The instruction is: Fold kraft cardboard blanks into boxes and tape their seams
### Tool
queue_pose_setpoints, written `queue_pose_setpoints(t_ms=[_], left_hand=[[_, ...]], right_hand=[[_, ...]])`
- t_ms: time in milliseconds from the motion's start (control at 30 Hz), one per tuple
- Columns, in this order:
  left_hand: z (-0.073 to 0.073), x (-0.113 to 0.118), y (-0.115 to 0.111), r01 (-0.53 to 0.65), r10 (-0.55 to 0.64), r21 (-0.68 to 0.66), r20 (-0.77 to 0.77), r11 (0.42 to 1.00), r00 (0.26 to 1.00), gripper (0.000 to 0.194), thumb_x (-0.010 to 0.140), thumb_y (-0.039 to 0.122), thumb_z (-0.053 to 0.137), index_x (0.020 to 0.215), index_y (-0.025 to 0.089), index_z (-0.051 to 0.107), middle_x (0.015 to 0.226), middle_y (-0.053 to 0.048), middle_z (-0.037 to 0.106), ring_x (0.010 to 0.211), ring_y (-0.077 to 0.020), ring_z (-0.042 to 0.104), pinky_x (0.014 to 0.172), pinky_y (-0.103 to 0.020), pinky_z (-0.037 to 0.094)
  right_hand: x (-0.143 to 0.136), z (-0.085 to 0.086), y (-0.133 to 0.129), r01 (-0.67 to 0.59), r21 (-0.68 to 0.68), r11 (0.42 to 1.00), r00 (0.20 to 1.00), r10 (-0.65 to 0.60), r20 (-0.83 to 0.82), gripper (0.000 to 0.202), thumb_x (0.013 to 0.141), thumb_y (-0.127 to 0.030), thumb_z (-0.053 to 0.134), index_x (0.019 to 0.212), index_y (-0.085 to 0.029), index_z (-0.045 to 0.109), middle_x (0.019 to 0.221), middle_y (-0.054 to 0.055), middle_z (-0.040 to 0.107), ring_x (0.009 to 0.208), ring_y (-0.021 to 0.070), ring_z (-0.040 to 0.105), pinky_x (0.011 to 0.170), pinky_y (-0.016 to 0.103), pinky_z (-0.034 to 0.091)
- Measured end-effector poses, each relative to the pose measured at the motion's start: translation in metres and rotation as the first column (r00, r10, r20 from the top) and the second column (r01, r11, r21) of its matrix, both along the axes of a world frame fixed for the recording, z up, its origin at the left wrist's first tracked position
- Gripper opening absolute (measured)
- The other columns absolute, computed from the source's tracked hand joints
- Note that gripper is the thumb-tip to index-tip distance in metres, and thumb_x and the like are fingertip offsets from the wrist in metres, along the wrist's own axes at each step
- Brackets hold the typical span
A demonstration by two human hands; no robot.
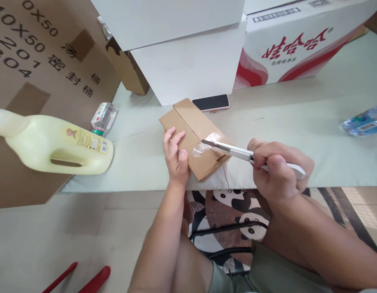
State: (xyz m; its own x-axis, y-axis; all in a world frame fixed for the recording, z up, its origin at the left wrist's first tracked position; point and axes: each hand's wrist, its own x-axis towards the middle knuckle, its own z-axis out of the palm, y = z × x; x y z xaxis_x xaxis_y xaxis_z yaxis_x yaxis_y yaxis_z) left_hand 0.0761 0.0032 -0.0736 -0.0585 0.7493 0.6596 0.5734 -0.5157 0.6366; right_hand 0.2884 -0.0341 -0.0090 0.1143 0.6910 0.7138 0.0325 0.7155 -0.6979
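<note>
A small brown cardboard box (182, 122) lies at a slant near the table's front edge. Clear packing tape (203, 147) crosses the seam of its top flaps. My left hand (176, 158) holds the box by its left side, with fingers over the top and thumb near the front. A utility knife (237, 153) with a white handle is gripped in my right hand (278, 169). Its blade is extended, and the tip is at the seam by the tape; whether it has gone into the tape I cannot tell.
Behind the box are a phone (211, 102), a white box (188, 61) and a printed white-and-red carton (292, 49). A yellow jug (60, 142), a small clear bottle (104, 118) and a large carton (32, 93) stand left. A water bottle (364, 122) lies right.
</note>
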Motion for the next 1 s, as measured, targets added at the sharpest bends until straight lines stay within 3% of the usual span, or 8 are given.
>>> queue_pose_setpoints(t_ms=[133,300,667,767,833,1000], left_hand=[[0.001,-0.001,-0.002,-0.025,0.025,-0.018,0.014,1.0,1.0,0.049,0.101,0.055,0.034,0.127,0.024,0.061,0.145,-0.012,0.05,0.141,-0.0287,0.045,0.12,-0.048,0.036],[0.002,0.0,-0.001,-0.04,0.04,-0.013,-0.007,0.999,0.999,0.049,0.101,0.054,0.033,0.127,0.023,0.061,0.145,-0.012,0.051,0.139,-0.028,0.047,0.118,-0.047,0.038],[0.003,0.005,-0.001,-0.072,0.072,0.005,0.002,0.997,0.997,0.05,0.1,0.05,0.031,0.125,0.021,0.063,0.143,-0.013,0.053,0.139,-0.0279,0.048,0.117,-0.046,0.038],[0.002,0.007,0.0,-0.086,0.086,0.005,0.008,0.996,0.996,0.052,0.1,0.053,0.029,0.125,0.021,0.062,0.142,-0.013,0.053,0.139,-0.0282,0.048,0.118,-0.047,0.037],[0.002,0.008,0.001,-0.092,0.092,0.006,0.012,0.996,0.996,0.053,0.1,0.055,0.029,0.124,0.021,0.062,0.141,-0.013,0.053,0.138,-0.0282,0.048,0.118,-0.048,0.037],[0.001,0.01,0.002,-0.098,0.097,0.033,0.018,0.995,0.995,0.053,0.101,0.056,0.029,0.124,0.022,0.062,0.142,-0.012,0.054,0.138,-0.0273,0.049,0.118,-0.047,0.038]], right_hand=[[-0.002,-0.005,-0.001,-0.04,-0.082,0.996,0.999,0.037,-0.037,0.031,0.098,-0.024,0.046,0.069,-0.023,0.055,0.057,-0.001,0.041,0.048,0.0128,0.036,0.048,0.033,0.027],[0.001,-0.008,-0.004,-0.067,-0.083,0.994,0.998,0.068,0.005,0.031,0.1,-0.023,0.045,0.07,-0.022,0.055,0.059,-0.001,0.047,0.049,0.012,0.039,0.048,0.031,0.028],[0.006,0.002,-0.012,-0.09,0.053,0.994,0.974,0.077,0.211,0.018,0.091,-0.014,0.049,0.075,-0.021,0.054,0.055,-0.004,0.046,0.047,0.01,0.038,0.05,0.029,0.031],[0.005,0.004,-0.011,-0.059,-0.01,0.998,0.963,0.06,0.262,0.004,0.088,-0.018,0.059,0.089,-0.022,0.06,0.058,-0.005,0.05,0.046,0.009,0.041,0.047,0.026,0.033],[0.004,0.004,-0.009,-0.034,-0.042,0.999,0.959,0.045,0.281,0.011,0.085,-0.022,0.067,0.095,-0.022,0.06,0.06,-0.006,0.052,0.046,0.0083,0.042,0.045,0.024,0.034],[-0.005,0.005,0.007,0.076,0.007,0.997,0.946,-0.074,0.316,0.009,0.088,-0.026,0.067,0.08,-0.023,0.063,0.067,-0.002,0.057,0.058,0.0121,0.053,0.055,0.027,0.045]])
